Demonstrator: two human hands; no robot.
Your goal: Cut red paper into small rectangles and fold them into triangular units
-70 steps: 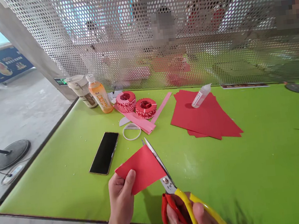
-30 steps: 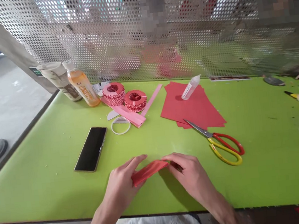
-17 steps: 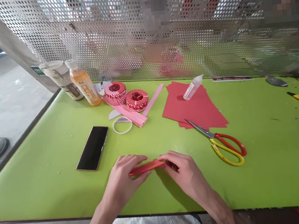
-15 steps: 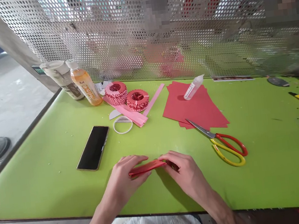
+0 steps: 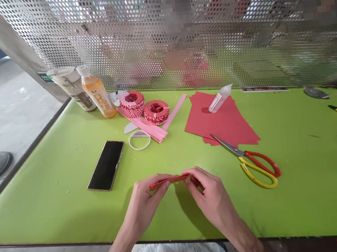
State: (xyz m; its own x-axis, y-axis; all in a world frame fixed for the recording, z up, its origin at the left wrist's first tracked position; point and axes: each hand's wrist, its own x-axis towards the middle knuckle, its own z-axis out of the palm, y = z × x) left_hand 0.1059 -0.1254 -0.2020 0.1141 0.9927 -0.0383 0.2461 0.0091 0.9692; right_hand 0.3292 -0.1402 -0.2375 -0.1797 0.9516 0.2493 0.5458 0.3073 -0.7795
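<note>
Between both hands, just above the green table, is a narrow folded piece of red paper [image 5: 177, 178]. My left hand [image 5: 147, 194] pinches its left part, thumb in front and fingers behind. At the right end my right hand [image 5: 205, 190] grips it between thumb and fingertips. Right of the hands lie scissors [image 5: 240, 153] with one red and one yellow handle. Beyond them is a stack of red paper sheets [image 5: 207, 124] with a clear glue bottle [image 5: 220, 98] on top. A black phone [image 5: 106, 165] lies left of my left hand.
Two pleated red paper rings [image 5: 156, 112] sit on pink paper strips [image 5: 154, 131] beside a white ring [image 5: 140, 140]. A drink bottle [image 5: 99, 93] and a cup [image 5: 72, 86] stand at the back left. A perforated metal screen [image 5: 153, 35] borders the far edge of the green table [image 5: 59, 209].
The folded red paper has tilted so that it shows more edge-on and thinner. My left thumb has moved up along its front. The view has shifted slightly.
</note>
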